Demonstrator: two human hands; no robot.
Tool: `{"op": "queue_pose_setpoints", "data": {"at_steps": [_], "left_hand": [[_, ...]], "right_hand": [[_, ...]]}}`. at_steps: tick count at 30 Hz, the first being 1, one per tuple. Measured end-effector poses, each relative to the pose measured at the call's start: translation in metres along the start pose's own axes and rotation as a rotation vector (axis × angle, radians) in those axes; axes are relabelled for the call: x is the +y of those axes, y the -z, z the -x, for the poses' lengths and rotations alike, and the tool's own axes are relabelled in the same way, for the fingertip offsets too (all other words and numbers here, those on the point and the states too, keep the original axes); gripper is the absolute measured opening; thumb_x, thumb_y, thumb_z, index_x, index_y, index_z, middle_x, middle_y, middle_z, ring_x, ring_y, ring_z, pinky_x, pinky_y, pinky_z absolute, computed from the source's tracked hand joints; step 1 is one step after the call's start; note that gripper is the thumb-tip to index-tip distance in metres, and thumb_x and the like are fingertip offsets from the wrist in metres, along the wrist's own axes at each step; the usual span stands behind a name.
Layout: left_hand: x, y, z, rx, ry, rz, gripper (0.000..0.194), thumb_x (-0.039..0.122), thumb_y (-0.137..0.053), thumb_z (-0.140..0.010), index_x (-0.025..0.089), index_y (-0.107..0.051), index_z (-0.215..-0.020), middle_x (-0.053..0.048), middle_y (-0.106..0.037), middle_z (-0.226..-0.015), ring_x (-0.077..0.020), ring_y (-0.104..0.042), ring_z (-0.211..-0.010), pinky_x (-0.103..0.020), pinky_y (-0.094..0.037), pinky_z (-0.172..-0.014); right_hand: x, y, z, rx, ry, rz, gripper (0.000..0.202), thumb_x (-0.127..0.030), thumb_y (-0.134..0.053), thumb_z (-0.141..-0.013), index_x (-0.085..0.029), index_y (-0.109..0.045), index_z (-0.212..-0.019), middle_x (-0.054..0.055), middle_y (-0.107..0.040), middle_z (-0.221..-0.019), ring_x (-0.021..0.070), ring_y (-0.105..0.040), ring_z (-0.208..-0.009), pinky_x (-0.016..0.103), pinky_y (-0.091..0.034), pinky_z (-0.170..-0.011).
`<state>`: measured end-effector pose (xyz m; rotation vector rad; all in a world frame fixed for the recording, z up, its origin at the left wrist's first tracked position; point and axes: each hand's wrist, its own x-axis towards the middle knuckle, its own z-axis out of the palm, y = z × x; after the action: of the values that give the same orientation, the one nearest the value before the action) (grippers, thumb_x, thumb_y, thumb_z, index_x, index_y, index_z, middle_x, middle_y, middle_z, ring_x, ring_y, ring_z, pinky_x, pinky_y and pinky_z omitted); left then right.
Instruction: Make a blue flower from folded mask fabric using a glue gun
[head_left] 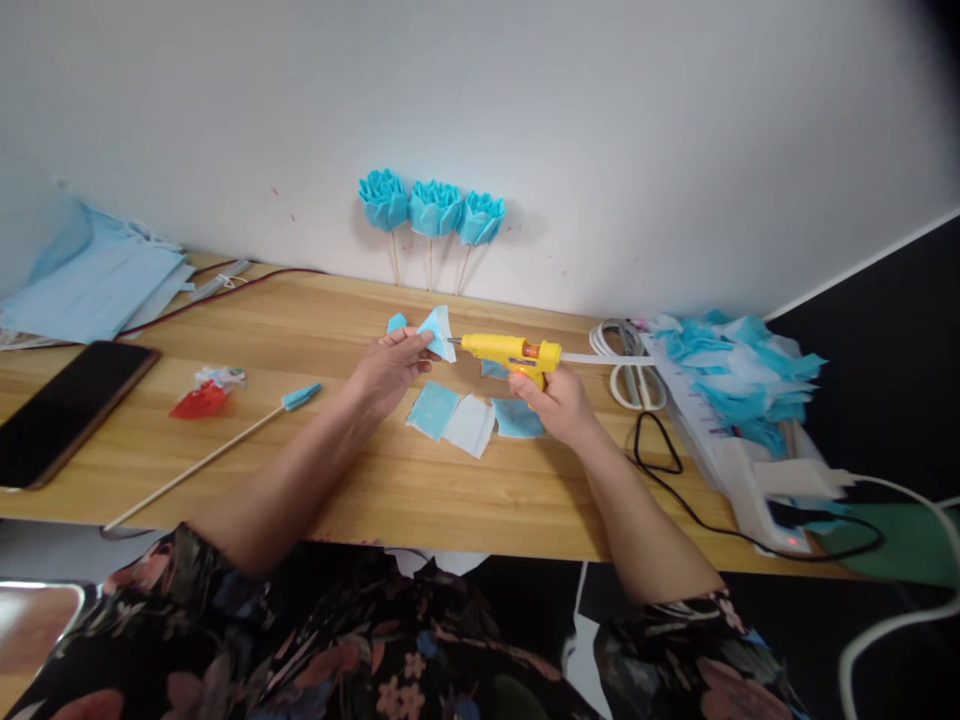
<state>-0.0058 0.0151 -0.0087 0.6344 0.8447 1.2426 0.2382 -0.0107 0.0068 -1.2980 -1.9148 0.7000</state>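
Note:
My left hand (395, 368) pinches a folded piece of blue and white mask fabric (439, 333) between thumb and fingers. In my right hand (559, 400) is a yellow hot glue gun (510, 350), its metal nozzle close against that fabric; whether it touches I cannot tell. A white glue stick (600, 359) juts from the gun's back end. Below the hands lie a blue fabric square (433, 409), a white one (471, 424) and another blue one (517, 418). A small blue folded piece (397, 322) sits just behind my left hand.
Three blue fabric flowers (436, 208) on sticks lean against the wall. At left are face masks (97, 280), a phone (71, 410), red scraps (202, 395) and a blue-tipped stick (202, 458). At right are blue fabric strips (742, 370), scissors (637, 380) and a power strip (757, 505) with cables.

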Motion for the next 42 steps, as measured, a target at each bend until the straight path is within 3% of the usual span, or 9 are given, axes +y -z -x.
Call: {"op": "queue_pose_setpoints", "data": {"at_steps": [5, 10, 15, 17, 20, 23, 25, 33, 42], "left_hand": [[-0.001, 0.001, -0.001, 0.016, -0.085, -0.083, 0.02, 0.022, -0.081, -0.076, 0.015, -0.065, -0.067, -0.002, -0.068, -0.067, -0.0111, -0.061, -0.066, -0.026, -0.042, -0.067], [-0.002, 0.001, -0.002, 0.021, -0.142, -0.117, 0.018, 0.022, -0.08, -0.076, 0.015, -0.067, -0.066, -0.001, -0.066, -0.066, -0.0101, -0.058, -0.063, -0.026, -0.042, -0.066], [0.001, 0.0, -0.002, 0.03, -0.122, -0.064, 0.021, 0.023, -0.082, -0.073, 0.015, -0.064, -0.066, 0.001, -0.064, -0.066, -0.0094, -0.058, -0.064, -0.024, -0.04, -0.064], [0.001, 0.0, -0.002, 0.043, -0.102, -0.052, 0.022, 0.023, -0.083, -0.073, 0.015, -0.063, -0.066, 0.001, -0.063, -0.067, -0.0093, -0.058, -0.065, -0.024, -0.04, -0.064], [0.001, 0.0, -0.001, 0.054, -0.098, -0.06, 0.02, 0.023, -0.082, -0.073, 0.016, -0.064, -0.067, 0.001, -0.063, -0.068, -0.0095, -0.058, -0.067, -0.024, -0.04, -0.064], [0.001, 0.0, -0.001, 0.055, -0.111, -0.078, 0.021, 0.024, -0.082, -0.073, 0.016, -0.064, -0.067, 0.001, -0.062, -0.068, -0.0102, -0.058, -0.068, -0.023, -0.04, -0.064], [0.001, 0.0, 0.0, 0.051, -0.112, -0.083, 0.023, 0.025, -0.084, -0.071, 0.017, -0.063, -0.066, 0.001, -0.062, -0.068, -0.0104, -0.059, -0.069, -0.023, -0.041, -0.064], [0.002, -0.002, 0.003, 0.025, -0.104, -0.096, 0.025, 0.023, -0.085, -0.07, 0.019, -0.061, -0.064, 0.002, -0.062, -0.066, -0.0098, -0.058, -0.066, -0.022, -0.043, -0.063], [0.004, -0.003, 0.004, 0.016, -0.084, -0.136, 0.024, 0.024, -0.081, -0.076, 0.02, -0.06, -0.064, 0.002, -0.063, -0.067, -0.0093, -0.058, -0.066, -0.022, -0.044, -0.064]], "right_hand": [[0.001, 0.0, 0.001, -0.007, 0.006, 0.069, 0.035, -0.052, -0.059, -0.085, -0.02, -0.066, -0.071, 0.004, -0.068, -0.066, 0.0181, -0.06, -0.06, 0.03, -0.045, -0.058], [0.005, 0.003, 0.002, -0.038, 0.069, 0.093, 0.035, -0.052, -0.059, -0.088, -0.021, -0.073, -0.092, 0.008, -0.077, -0.094, 0.0244, -0.069, -0.083, 0.035, -0.053, -0.074], [0.002, 0.01, 0.002, -0.172, 0.042, -0.051, 0.039, -0.056, -0.06, -0.09, -0.021, -0.073, -0.082, 0.007, -0.077, -0.09, 0.0218, -0.069, -0.082, 0.033, -0.055, -0.073], [0.0, 0.013, 0.0, -0.123, 0.019, -0.241, 0.043, -0.061, -0.059, -0.09, -0.021, -0.074, -0.085, 0.007, -0.077, -0.092, 0.0188, -0.068, -0.077, 0.031, -0.056, -0.069], [0.001, 0.017, -0.007, 0.126, -0.063, -0.541, 0.045, -0.066, -0.061, -0.087, -0.023, -0.073, -0.087, 0.006, -0.078, -0.092, 0.0158, -0.066, -0.069, 0.028, -0.055, -0.058], [0.011, 0.022, -0.016, 0.378, -0.194, -0.738, 0.039, -0.062, -0.065, -0.085, -0.025, -0.071, -0.098, 0.004, -0.078, -0.094, 0.0144, -0.067, -0.07, 0.024, -0.052, -0.05], [0.022, 0.025, -0.022, 0.434, -0.299, -0.823, 0.034, -0.057, -0.063, -0.088, -0.025, -0.07, -0.1, 0.004, -0.078, -0.097, 0.0133, -0.067, -0.07, 0.022, -0.052, -0.048], [0.052, 0.017, -0.03, 0.419, -0.587, -0.887, 0.005, -0.023, -0.061, -0.09, -0.02, -0.064, -0.088, 0.0, -0.07, -0.077, 0.0106, -0.063, -0.063, 0.02, -0.052, -0.049], [0.052, 0.015, -0.031, 0.41, -0.646, -0.84, 0.018, -0.021, -0.054, -0.095, -0.017, -0.065, -0.081, 0.003, -0.072, -0.071, 0.0091, -0.065, -0.062, 0.015, -0.049, -0.051]]}}
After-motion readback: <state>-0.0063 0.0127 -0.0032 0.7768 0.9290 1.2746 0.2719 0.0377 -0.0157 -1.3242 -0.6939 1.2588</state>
